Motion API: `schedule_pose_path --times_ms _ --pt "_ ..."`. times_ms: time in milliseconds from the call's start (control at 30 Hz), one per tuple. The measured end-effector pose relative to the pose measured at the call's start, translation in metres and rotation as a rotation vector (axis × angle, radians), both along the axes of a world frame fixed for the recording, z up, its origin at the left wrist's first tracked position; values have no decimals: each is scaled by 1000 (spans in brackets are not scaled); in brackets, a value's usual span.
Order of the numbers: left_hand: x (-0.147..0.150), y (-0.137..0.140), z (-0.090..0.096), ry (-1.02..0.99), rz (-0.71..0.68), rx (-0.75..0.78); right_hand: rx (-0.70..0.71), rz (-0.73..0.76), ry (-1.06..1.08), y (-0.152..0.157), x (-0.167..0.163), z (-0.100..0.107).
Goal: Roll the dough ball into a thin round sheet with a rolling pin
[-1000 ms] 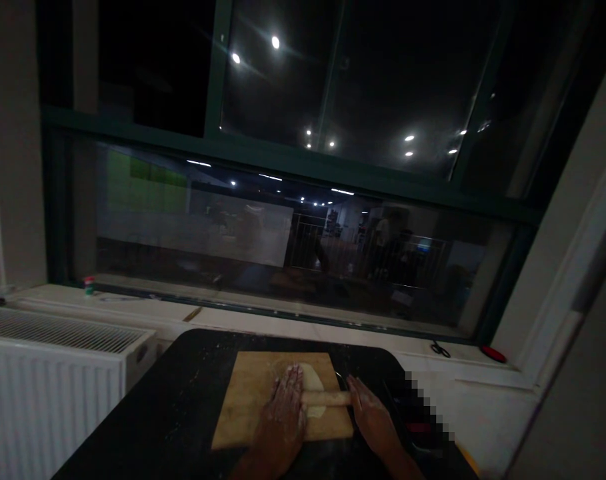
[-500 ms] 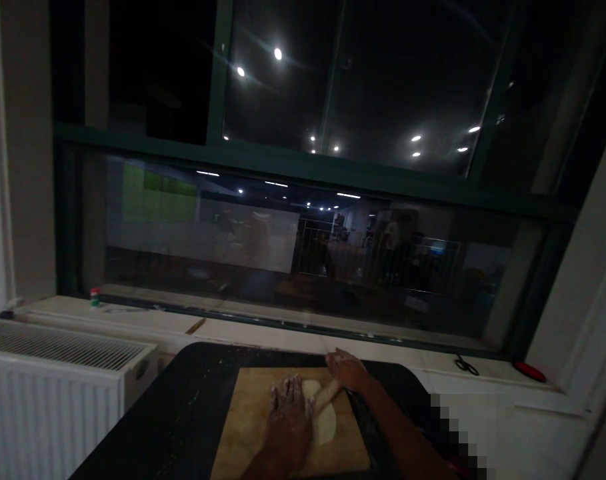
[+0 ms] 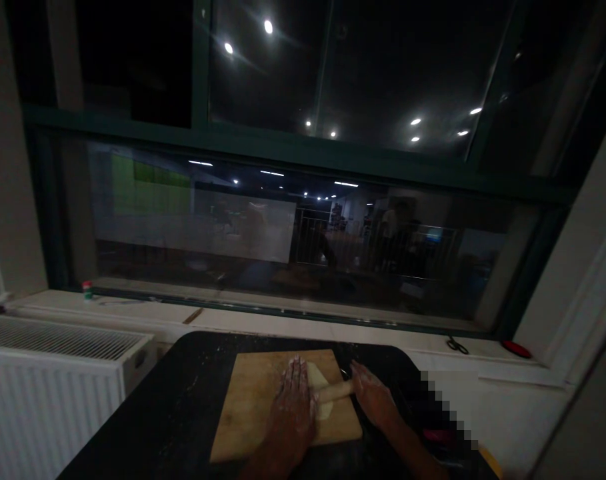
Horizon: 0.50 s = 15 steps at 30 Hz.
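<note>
A pale flat sheet of dough (image 3: 317,377) lies on a wooden board (image 3: 247,400). Across it rests a short light rolling pin (image 3: 335,392), roughly level from side to side. My right hand (image 3: 375,397) is closed around the pin's right end, just past the board's right edge. My left hand (image 3: 295,403) lies palm down with its fingers stretched out, at the left part of the dough. Its thumb side meets the pin's left end. Flour whitens the fingers of both hands. The left hand covers part of the dough.
The board stands on a black table (image 3: 183,400) with crumbs or flour on it. To the left is a white radiator (image 3: 67,400). On the windowsill are a small red-capped container (image 3: 87,291), black scissors (image 3: 457,345) and a red oval object (image 3: 517,349).
The rolling pin has swung from a slant to nearly level. My right hand has come nearer with it. The left hand stays flat, and the board looks slightly turned.
</note>
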<state>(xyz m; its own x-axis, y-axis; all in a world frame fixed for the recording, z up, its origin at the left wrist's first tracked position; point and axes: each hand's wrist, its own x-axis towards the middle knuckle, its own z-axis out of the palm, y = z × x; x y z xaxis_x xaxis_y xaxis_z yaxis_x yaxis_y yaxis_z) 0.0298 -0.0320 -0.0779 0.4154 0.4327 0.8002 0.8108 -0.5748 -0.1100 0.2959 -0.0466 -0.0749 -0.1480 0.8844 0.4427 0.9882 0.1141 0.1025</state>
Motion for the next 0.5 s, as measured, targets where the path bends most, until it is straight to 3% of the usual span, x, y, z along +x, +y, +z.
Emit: schedule_pose_path --times_ms 133,233,333,500 --pt "-10 -20 4 14 -69 26 131 -3 -28 -46 6 -27" --pt "-16 -32 5 17 -77 32 180 -17 -82 -57 8 -32" --pt "-15 -35 2 47 -57 19 124 -13 -77 -34 4 -15" --pt "-7 -6 -8 -3 28 13 17 67 -44 45 -13 24"
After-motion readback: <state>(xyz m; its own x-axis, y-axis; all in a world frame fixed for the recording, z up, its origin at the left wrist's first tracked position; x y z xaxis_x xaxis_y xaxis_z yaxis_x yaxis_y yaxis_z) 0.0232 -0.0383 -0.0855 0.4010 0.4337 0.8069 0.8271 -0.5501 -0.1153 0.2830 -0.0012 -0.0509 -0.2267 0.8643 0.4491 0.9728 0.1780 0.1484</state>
